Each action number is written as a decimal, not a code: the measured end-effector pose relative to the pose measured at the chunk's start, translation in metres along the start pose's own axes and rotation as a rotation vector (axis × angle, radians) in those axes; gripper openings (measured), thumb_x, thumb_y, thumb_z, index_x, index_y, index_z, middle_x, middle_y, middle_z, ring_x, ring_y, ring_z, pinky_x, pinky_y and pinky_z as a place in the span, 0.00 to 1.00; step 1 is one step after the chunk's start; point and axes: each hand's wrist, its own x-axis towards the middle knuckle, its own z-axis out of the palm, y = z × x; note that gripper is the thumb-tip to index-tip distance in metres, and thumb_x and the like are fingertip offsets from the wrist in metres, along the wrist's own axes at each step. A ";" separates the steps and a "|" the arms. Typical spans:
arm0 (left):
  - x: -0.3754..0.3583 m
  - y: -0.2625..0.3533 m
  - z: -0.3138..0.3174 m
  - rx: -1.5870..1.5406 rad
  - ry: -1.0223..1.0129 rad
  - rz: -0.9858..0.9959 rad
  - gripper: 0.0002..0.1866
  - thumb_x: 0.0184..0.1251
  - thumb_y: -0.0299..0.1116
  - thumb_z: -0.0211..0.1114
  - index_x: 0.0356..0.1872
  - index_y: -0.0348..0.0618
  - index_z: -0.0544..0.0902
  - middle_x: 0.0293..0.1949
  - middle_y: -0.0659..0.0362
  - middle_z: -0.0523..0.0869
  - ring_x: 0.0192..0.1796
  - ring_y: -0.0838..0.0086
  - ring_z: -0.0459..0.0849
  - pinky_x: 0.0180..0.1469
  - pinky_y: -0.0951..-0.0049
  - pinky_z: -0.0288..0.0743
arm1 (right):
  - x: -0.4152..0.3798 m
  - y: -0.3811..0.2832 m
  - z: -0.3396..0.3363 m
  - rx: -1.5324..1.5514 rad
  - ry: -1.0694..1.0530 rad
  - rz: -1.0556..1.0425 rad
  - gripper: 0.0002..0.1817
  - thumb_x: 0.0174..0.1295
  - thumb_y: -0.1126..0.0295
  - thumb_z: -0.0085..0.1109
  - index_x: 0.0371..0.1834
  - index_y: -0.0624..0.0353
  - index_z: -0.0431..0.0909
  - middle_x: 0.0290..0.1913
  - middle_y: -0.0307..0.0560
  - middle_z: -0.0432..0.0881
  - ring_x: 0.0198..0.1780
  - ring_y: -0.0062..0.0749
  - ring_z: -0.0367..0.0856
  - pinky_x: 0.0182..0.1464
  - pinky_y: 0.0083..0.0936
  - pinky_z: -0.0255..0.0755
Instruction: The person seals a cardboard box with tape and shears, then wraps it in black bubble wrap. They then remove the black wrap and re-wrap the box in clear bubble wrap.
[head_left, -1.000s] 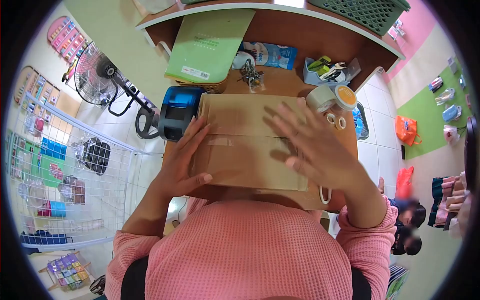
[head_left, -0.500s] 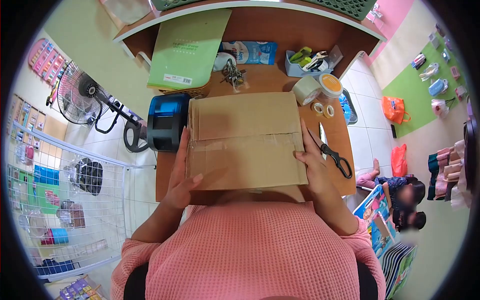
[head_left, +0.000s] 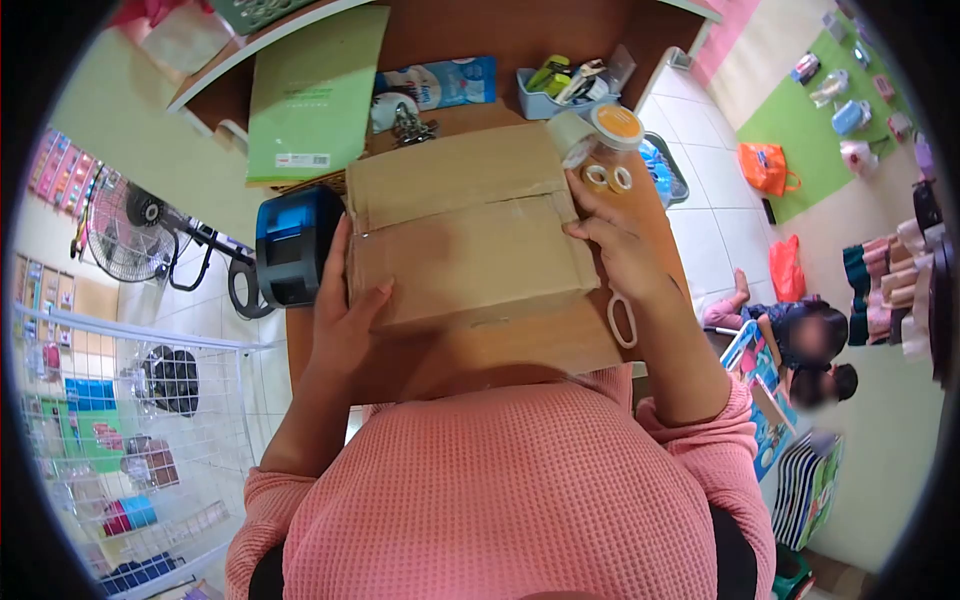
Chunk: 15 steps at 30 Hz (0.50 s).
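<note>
- I am holding a rectangular brown cardboard box (head_left: 460,215) between both hands, over the brown wooden desk (head_left: 655,225); its seamed top is staying shut, hiding any contents.
- My left hand (head_left: 340,318) is gripping the box's left side, fingers running along it, thumb lying over the top.
- My right hand (head_left: 628,255) is clasping the box's right side, thumb resting on top.
- Beyond the box's far right corner, a light-blue plastic basket (head_left: 540,106) is holding a yellow-green tool and other small items.
- Near that corner, a clear round tub with an orange lid (head_left: 616,124) is standing closed; I cannot tell its contents.
- Left of the box, a black-and-blue boxy device (head_left: 292,250) is sitting.
</note>
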 end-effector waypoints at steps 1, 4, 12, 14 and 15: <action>0.001 -0.003 -0.006 0.000 -0.016 0.005 0.44 0.67 0.26 0.64 0.81 0.34 0.51 0.77 0.46 0.64 0.77 0.60 0.66 0.76 0.62 0.59 | -0.009 -0.008 -0.007 0.000 0.015 -0.006 0.35 0.68 0.69 0.53 0.80 0.63 0.61 0.68 0.51 0.77 0.62 0.26 0.74 0.71 0.25 0.62; -0.006 0.001 -0.021 0.702 0.129 0.405 0.44 0.65 0.35 0.70 0.78 0.30 0.59 0.76 0.37 0.65 0.77 0.48 0.66 0.76 0.56 0.61 | -0.044 -0.024 -0.036 -0.805 0.199 -0.276 0.30 0.68 0.62 0.57 0.72 0.62 0.70 0.64 0.60 0.75 0.65 0.52 0.75 0.70 0.41 0.63; -0.009 0.034 -0.003 1.044 -0.162 0.467 0.51 0.60 0.57 0.72 0.77 0.33 0.62 0.77 0.41 0.64 0.81 0.43 0.58 0.79 0.47 0.50 | -0.137 0.012 -0.024 -1.294 0.244 0.026 0.45 0.53 0.48 0.69 0.74 0.54 0.66 0.80 0.60 0.53 0.80 0.62 0.50 0.75 0.66 0.43; -0.002 0.039 0.000 1.120 -0.265 0.419 0.54 0.53 0.54 0.78 0.77 0.36 0.63 0.77 0.39 0.64 0.80 0.37 0.56 0.79 0.45 0.49 | -0.142 0.008 -0.033 -1.265 0.153 0.019 0.44 0.53 0.46 0.69 0.73 0.53 0.68 0.79 0.59 0.54 0.81 0.62 0.49 0.76 0.64 0.42; 0.000 0.044 0.002 1.121 -0.273 0.420 0.54 0.53 0.54 0.78 0.77 0.36 0.63 0.77 0.39 0.64 0.80 0.37 0.56 0.79 0.45 0.49 | -0.142 0.007 -0.039 -1.261 0.158 0.024 0.44 0.53 0.46 0.69 0.73 0.53 0.68 0.79 0.59 0.54 0.81 0.62 0.49 0.76 0.64 0.42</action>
